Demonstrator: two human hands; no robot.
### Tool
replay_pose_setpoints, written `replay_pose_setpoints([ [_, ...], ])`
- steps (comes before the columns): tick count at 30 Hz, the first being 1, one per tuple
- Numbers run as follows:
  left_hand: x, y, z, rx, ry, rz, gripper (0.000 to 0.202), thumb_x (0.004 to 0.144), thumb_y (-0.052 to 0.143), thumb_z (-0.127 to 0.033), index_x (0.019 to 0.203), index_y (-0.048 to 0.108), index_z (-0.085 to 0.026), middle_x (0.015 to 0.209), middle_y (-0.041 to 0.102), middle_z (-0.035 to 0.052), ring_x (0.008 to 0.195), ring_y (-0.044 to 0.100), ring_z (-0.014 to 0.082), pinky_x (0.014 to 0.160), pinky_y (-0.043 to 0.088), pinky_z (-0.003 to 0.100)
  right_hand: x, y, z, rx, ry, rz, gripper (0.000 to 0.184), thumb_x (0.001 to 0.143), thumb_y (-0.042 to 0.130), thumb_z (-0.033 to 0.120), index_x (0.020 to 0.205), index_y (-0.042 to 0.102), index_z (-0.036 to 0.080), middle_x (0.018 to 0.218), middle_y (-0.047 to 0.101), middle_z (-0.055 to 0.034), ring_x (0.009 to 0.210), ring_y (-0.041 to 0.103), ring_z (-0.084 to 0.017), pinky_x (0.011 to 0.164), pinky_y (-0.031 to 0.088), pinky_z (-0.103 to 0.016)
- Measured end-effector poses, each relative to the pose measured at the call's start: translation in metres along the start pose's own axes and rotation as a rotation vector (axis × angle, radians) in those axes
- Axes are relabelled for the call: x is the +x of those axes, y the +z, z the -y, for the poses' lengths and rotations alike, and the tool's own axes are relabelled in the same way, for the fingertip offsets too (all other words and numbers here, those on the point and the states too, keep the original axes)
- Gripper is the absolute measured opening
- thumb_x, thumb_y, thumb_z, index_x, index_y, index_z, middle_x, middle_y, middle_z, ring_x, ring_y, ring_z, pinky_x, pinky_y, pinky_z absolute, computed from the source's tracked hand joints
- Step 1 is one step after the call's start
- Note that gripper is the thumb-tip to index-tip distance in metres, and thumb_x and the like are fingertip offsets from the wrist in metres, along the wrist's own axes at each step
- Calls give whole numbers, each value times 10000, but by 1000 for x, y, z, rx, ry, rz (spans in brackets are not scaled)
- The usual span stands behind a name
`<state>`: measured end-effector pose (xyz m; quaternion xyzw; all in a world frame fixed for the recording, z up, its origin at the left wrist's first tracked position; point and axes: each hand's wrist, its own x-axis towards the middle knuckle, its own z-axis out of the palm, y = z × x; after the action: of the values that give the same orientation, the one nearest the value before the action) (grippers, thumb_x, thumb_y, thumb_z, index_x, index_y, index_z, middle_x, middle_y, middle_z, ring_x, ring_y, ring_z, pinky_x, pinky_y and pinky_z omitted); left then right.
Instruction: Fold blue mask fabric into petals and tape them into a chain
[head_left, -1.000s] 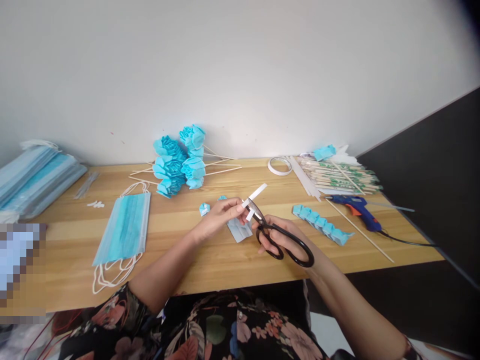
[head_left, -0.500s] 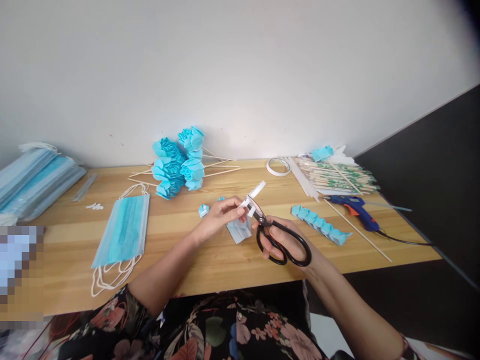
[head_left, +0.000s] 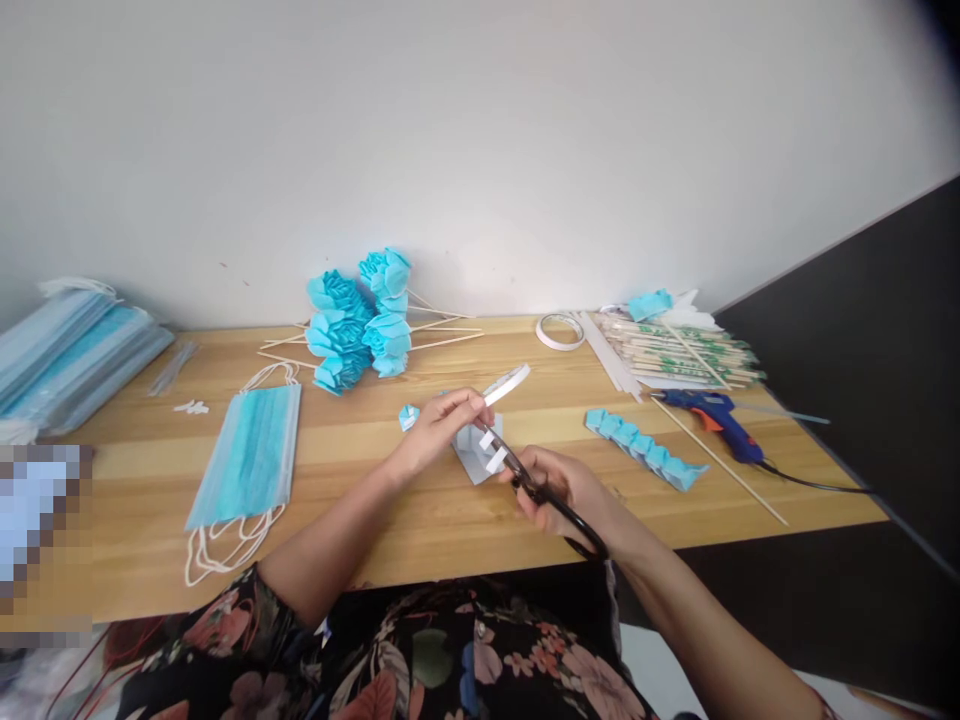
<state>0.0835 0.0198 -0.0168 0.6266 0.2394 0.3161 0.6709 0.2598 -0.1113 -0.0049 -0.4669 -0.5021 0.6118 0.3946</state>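
My left hand (head_left: 442,425) pinches a strip of white tape (head_left: 508,385), whose free end sticks out beyond the fingertips. My right hand (head_left: 562,490) grips black-handled scissors (head_left: 570,518), seen nearly edge-on, their blades reaching up to the left fingertips. Two small white pieces (head_left: 496,460) cling along the blades. Beneath the hands lies a pale blue-grey folded sheet (head_left: 471,455), partly hidden by the left fingers. A small folded blue piece (head_left: 409,416) sits just left of it. To the right of my right hand is a row of folded blue petals (head_left: 645,448).
Blue flowers on sticks (head_left: 337,330) lie at the back. Face masks (head_left: 247,450) and a mask stack (head_left: 75,350) are at left. A tape roll (head_left: 560,345), wrapped sticks (head_left: 675,350), a glue gun (head_left: 712,415) with its cord and a loose stick (head_left: 720,458) are at right.
The scissors have turned from showing both handle loops to nearly edge-on, and the right hand has lowered slightly. The small white pieces now sit lower along the blades.
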Motion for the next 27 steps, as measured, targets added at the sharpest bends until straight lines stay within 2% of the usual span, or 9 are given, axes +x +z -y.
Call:
replay_pose_setpoints([
  [3,2,-1,4,-95,8,-18,406,881,580,-520,702,578,-155,784,624,49,761,561,165,760,435,295,-1,-3,-3,31,-21,12,761,593,763,746,1055,592,166,723,534,32,615,479,-98,762,502,-323],
  [6,3,0,5,-180,10,7,433,860,603,-552,686,560,-158,782,607,49,782,567,172,780,439,306,-1,-8,-4,63,-9,-3,814,600,688,822,1071,565,169,746,531,21,618,470,-100,790,492,-352],
  [11,1,1,4,-208,3,69,490,851,589,-618,692,559,-156,812,612,67,806,578,191,817,452,345,-2,-9,-1,56,-14,43,736,701,650,783,1083,539,163,755,527,18,589,446,-90,765,476,-359],
  [16,-1,0,4,-188,-27,87,499,841,606,-625,701,591,-147,857,639,83,859,593,202,830,445,335,2,-8,-3,45,-36,73,707,730,645,759,1085,546,155,758,532,10,602,459,-97,735,471,-346],
  [27,-3,-1,4,-164,-70,112,509,809,637,-645,780,641,-137,811,620,57,786,570,176,767,431,315,11,-10,-4,70,-60,122,684,764,629,737,1104,544,150,736,539,16,588,477,-99,735,491,-356],
])
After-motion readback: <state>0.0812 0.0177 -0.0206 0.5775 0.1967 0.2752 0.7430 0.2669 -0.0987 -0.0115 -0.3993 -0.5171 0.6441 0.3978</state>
